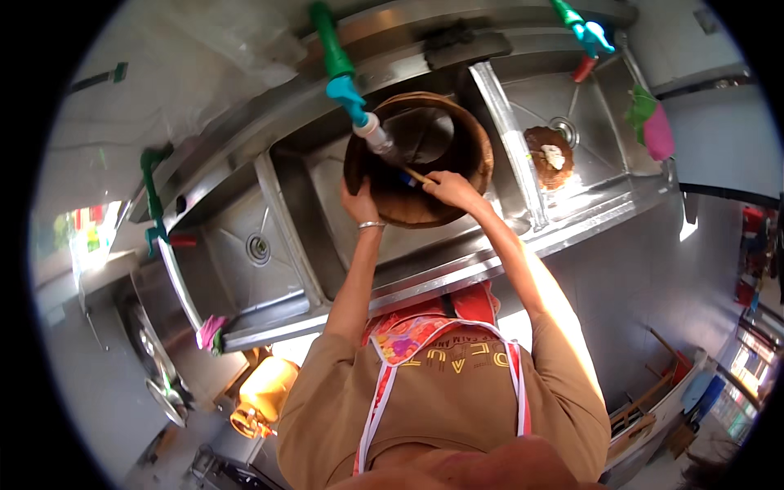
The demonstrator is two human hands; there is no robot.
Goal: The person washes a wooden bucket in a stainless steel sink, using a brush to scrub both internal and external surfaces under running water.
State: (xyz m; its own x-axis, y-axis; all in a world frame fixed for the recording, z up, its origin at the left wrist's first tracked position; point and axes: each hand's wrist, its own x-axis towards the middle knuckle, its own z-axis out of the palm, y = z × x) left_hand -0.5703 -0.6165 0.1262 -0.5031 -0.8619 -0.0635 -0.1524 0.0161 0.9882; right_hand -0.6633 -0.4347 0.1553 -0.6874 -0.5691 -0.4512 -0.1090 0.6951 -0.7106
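Note:
A wooden bucket stands in the middle basin of a stainless steel sink. My left hand grips its near left rim, fingers partly hidden by the wall. In my right hand is a thin wooden-handled tool with a blue part at its lower end, reaching inside the bucket. Its working end is hard to make out in the dark interior. Over the bucket hangs a turquoise-handled tap with a clear nozzle. The bucket's inside looks wet and shiny.
In the right basin lies a round brown object with a whitish lump on it. Pink-and-green cloths hang at the sink's ends. More taps reach over the side basins. A yellow gas cylinder stands at lower left.

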